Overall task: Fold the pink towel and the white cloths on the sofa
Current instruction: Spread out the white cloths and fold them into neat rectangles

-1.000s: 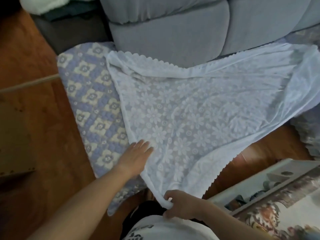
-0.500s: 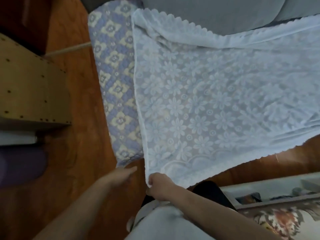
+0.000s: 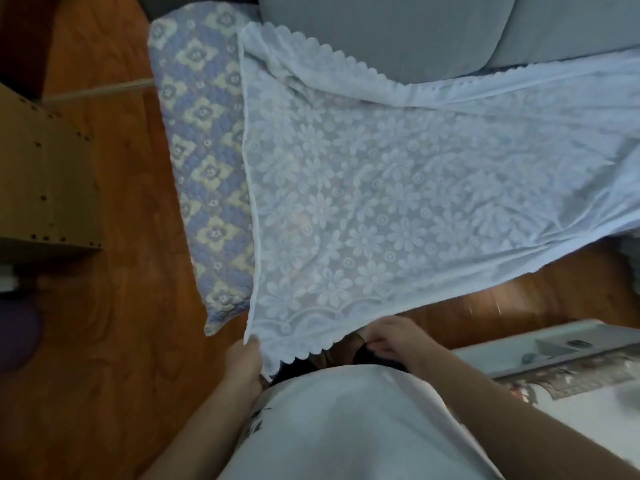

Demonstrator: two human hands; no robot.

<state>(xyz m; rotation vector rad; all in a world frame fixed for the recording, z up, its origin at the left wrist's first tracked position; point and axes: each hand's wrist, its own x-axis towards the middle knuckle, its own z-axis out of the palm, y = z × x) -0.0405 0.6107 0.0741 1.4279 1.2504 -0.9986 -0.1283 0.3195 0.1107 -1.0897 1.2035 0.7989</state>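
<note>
From the head view, a white lace cloth [image 3: 363,202] with a flower pattern and scalloped edges lies spread over the seat of a grey sofa [image 3: 398,39], its near end hanging off the seat over the wooden floor [image 3: 114,306]. Beside the cloth's left edge, a quilted blue and cream cover [image 3: 204,161] shows on the seat. The left hand [image 3: 244,362] pinches the cloth's near left corner, thumb on top. The right hand [image 3: 388,337] sits at the near scalloped hem just right of that corner, fingers curled, but motion blur leaves it unclear whether it actually grips the hem. The person's white shirt [image 3: 346,420] fills the lower middle and hides their legs. Left of the cloth stands a tan studded piece of furniture [image 3: 41,188], cut off by the frame. Right of the cloth's near end, a white tray-like edge [image 3: 519,344] and a floral surface [image 3: 571,379] are blurred and partly out of frame. The cloth's right end runs out of view.
</note>
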